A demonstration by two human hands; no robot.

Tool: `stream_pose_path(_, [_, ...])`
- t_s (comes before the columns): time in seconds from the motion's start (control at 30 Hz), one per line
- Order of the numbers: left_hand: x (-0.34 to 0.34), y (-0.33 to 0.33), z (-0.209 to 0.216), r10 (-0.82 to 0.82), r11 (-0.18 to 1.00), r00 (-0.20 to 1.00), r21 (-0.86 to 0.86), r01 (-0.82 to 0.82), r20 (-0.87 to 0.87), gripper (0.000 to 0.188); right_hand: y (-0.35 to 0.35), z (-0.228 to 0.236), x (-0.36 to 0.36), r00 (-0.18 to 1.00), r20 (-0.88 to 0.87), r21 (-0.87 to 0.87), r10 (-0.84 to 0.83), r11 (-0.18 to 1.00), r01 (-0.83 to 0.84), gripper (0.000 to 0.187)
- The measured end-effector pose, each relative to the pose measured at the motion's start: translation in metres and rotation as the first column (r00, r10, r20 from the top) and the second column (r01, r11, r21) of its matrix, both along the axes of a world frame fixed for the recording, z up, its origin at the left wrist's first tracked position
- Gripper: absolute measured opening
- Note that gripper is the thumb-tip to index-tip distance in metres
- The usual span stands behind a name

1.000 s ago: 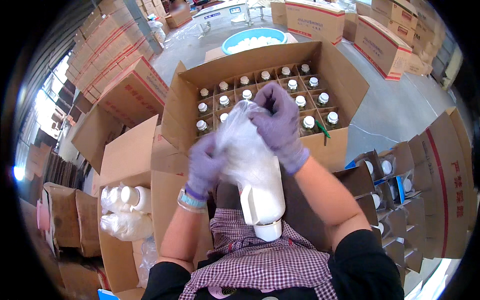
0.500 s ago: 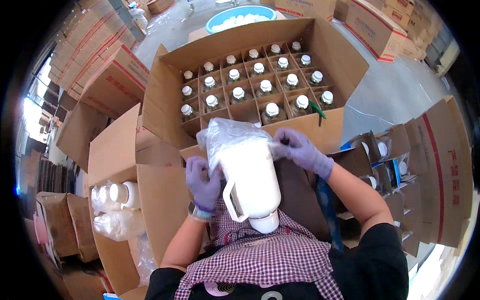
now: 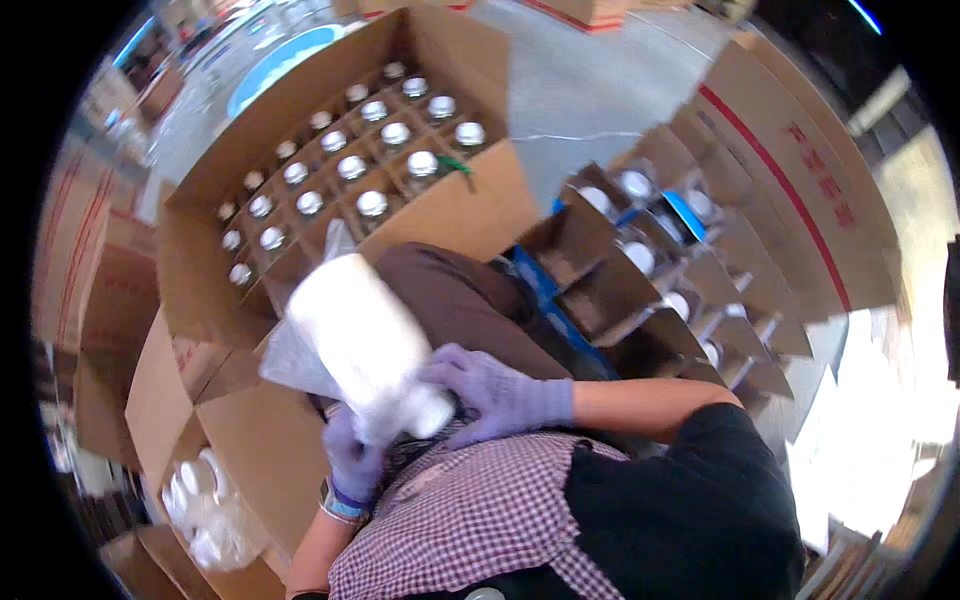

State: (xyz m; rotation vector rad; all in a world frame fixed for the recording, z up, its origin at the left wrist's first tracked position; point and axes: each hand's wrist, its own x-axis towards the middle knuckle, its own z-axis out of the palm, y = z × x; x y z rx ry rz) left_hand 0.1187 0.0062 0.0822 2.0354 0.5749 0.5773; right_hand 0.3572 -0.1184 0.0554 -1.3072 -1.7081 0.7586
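A white thermos jug [image 3: 360,315] lies slanted over my lap, its capped narrow end toward me. Clear plastic bag film [image 3: 298,362] hangs along its left side and beyond its wide far end. My left hand [image 3: 352,458], in a purple glove, is closed around the jug's near end on the left, some fingers hidden behind it. From the right, my gloved right hand [image 3: 495,395] grips the jug beside the cap, fingertips against its side. Motion blurs the jug, so I cannot tell how far the bag covers it.
Ahead on the left, a divided carton [image 3: 480,205] holds several white-capped bottles, with a green object [image 3: 455,165] on its edge. Another divided carton [image 3: 820,190] stands right. At lower left, an open box [image 3: 255,460] contains bagged white jugs [image 3: 225,530]. A blue basin [image 3: 285,60] sits farther off.
My view has turned to the right. My right hand has moved from the bag at the jug's far end down to its capped end. My left hand has also shifted toward that end.
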Motion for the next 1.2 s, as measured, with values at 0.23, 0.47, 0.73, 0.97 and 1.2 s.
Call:
stream_pose_path(0.23, [0.131, -0.006, 0.036, -0.029, 0.992, 0.963, 0.128, -0.006, 0.268, 0.031, -0.02, 0.0, -0.011, 0.828, -0.363, 0.115, -0.427, 0.861, 0.495, 0.114])
stream_pose_path(0.47, [0.179, -0.054, 0.108, -0.349, 0.771, 0.918, -0.498, 0.396, 0.188, 0.038, -0.087, 0.026, 0.066, 0.489, -0.131, 0.231, -0.863, 0.453, 0.861, 0.075])
stream_pose_path(0.73, [0.097, -0.008, 0.066, -0.277, 0.865, 0.959, -0.419, 0.277, 0.062, 0.043, -0.068, -0.021, 0.17, 0.204, 0.5, 0.221, -0.841, 0.352, 0.909, 0.065])
stream_pose_path(0.97, [-0.056, 0.039, 0.048, 0.237, 0.917, 0.97, -0.316, -0.244, -0.061, 0.039, 0.041, -0.08, 0.224, 0.158, 0.719, 0.153, -0.677, 0.375, 0.914, 0.058])
stream_pose_path(1.2, [-0.201, 0.048, 0.037, 0.667, 0.709, 0.743, -0.354, -0.61, 0.055, 0.039, 0.085, -0.084, 0.264, 0.23, 0.909, -0.024, -0.348, 0.507, 0.862, 0.068])
